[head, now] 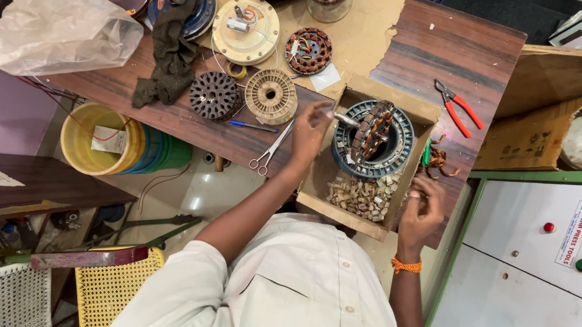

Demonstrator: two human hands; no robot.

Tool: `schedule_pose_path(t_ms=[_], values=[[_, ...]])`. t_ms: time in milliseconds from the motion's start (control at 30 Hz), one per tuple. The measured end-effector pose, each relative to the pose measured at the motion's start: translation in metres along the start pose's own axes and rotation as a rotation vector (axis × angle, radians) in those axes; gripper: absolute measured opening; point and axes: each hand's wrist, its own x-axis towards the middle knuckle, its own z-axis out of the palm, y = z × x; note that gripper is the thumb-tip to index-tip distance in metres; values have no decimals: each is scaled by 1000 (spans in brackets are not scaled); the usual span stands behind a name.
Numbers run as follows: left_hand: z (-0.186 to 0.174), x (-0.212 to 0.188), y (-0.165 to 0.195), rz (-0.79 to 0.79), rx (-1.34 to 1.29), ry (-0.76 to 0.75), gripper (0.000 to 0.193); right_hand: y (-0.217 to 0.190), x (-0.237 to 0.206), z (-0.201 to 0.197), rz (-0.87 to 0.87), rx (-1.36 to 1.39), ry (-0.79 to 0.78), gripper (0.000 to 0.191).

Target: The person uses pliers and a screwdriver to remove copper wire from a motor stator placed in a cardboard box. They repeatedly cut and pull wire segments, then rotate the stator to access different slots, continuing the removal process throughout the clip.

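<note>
Both hands point(367, 168) raised over the stator point(373, 138)

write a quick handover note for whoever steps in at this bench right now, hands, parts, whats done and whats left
Left hand: holds a metal tool against the stator, which stands tilted in the round blue housing inside the cardboard box.
Right hand: raised beside the box, pinching something too small to tell.
Small tan slips lie heaped in the box.
Scissors and red pliers on the table.
Done or left: cannot tell from this view.
</note>
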Motion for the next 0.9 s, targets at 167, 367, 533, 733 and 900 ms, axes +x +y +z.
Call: schedule_pose_path(t_ms=[167,367,533,733,900], values=[[-13,-35,10,124,-147,-373,46,-21,-3,19,-224,-155,-230,29],[8,-84,38,567,325,-255,76,-39,5,31,-257,-79,-241,28],[18,-86,57,310,244,-211,68,-36,10,25,-176,-37,-254,25],[6,-32,64,-117,-10,-361,44,-47,18,25,-199,-6,-223,24],[1,-28,45,7,-195,-445,43,-63,30,44,-313,-6,-252,34]])
